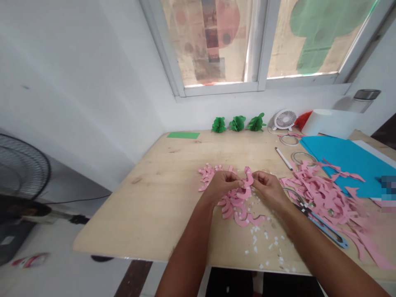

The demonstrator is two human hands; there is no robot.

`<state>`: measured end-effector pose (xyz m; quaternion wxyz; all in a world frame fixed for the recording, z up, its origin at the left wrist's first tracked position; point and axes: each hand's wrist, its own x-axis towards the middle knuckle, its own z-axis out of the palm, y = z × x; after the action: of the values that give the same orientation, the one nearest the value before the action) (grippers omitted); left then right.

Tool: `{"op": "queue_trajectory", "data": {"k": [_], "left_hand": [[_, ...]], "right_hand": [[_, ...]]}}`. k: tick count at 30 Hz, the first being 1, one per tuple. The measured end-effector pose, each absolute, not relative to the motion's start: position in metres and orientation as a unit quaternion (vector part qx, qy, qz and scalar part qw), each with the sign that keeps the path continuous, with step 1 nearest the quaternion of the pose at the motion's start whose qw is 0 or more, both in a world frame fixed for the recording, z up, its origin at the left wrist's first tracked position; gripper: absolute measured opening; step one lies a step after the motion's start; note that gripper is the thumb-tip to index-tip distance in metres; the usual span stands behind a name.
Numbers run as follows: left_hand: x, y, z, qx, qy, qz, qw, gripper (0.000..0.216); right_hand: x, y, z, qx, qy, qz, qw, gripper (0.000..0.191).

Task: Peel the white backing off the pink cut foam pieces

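Note:
My left hand [223,185] pinches a curved pink paper strip [248,180] above the middle of the table. On the strip's right side, the fingertips of my right hand [266,185] are pressed together close against it; what they grip is too small to make out. Under and beside my hands lie more curved pink paper pieces [227,211], some with small white patches. Tiny white paper bits [255,239] are scattered over the wood in front. A blue-handled tool [331,232], apparently scissors or a cutter, rests partly under pink scraps by my right forearm.
Pink paper scraps [324,196] pile up at the right, near blue sheets [346,161]. A white marker [284,159] and tape rings [304,158] lie close by. Green paper ornaments [237,123] and a small white fan [285,120] stand along the wall. A green strip [183,135] lies back left.

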<state>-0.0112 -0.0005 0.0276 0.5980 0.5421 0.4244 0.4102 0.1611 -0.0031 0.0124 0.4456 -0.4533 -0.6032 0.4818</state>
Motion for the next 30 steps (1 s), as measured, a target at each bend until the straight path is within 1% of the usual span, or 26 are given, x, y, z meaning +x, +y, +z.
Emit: {"op": "queue_trajectory", "data": {"k": [5,13,20,30], "left_hand": [[-0.011,0.0,0.025,0.541,0.431,0.415,0.591,0.019],[-0.01,0.001,0.02,0.543,0.436,0.415,0.586,0.021],[-0.007,0.002,0.018,0.549,0.446,0.424,0.565,0.021],[-0.005,0.003,0.016,0.544,0.442,0.442,0.56,0.021]], "right_hand": [[0.161,-0.004,0.014,-0.464,-0.601,0.482,0.437,0.038],[0.161,-0.004,0.013,-0.451,-0.594,0.495,0.446,0.033],[0.16,-0.005,0.015,-0.456,-0.597,0.49,0.442,0.037],[0.16,-0.003,0.013,-0.452,-0.597,0.484,0.453,0.032]]}}
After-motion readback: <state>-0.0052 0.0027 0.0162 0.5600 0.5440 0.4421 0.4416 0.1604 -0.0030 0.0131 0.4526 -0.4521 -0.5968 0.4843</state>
